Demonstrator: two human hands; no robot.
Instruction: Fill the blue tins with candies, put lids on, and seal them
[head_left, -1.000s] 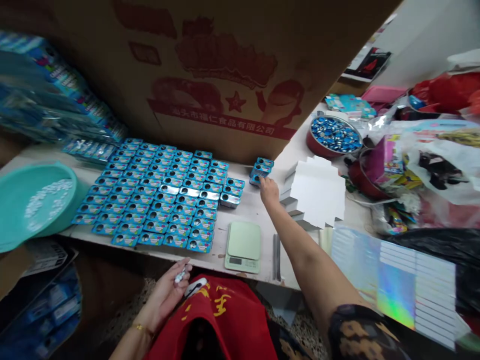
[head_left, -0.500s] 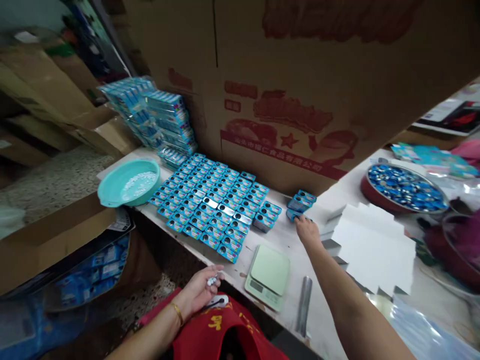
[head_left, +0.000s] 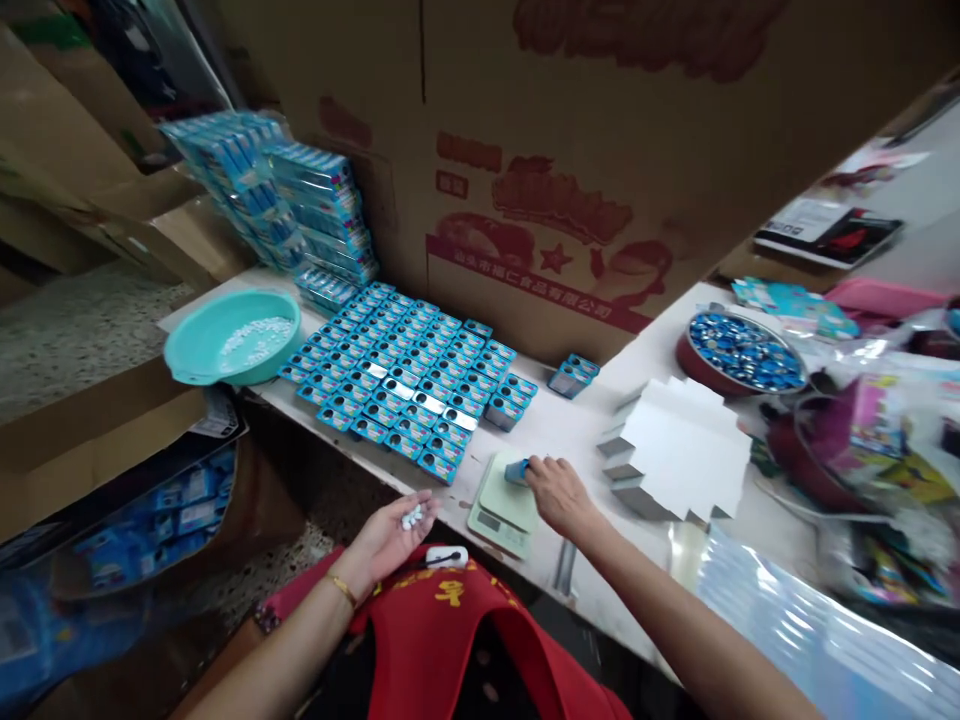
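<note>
From where I stand, the small blue box with a printed side (head_left: 516, 471) sits at the fingertips of the right hand (head_left: 559, 497), just right of centre in the frame. It lies to the left of those fingers, which are closed on its right end, so the rest of it points away from them. Its long axis seems to run roughly left to right in the frame, though the hand hides part of it. The box is over the plate of the flat, pale green scale (head_left: 504, 500); whether it touches the plate, I can't tell.

The left hand (head_left: 397, 540) is farther off, lower and to the left, near the front edge of the white table (head_left: 559, 430). It is palm up, its fingers loosely curled and open, with a few small white pellets (head_left: 412, 517) resting in it. The right hand is plainly the nearer one to the box. Beyond the scale, up and to the left, stand the close-set rows of blue printed boxes (head_left: 401, 385), apart from both hands.
</note>
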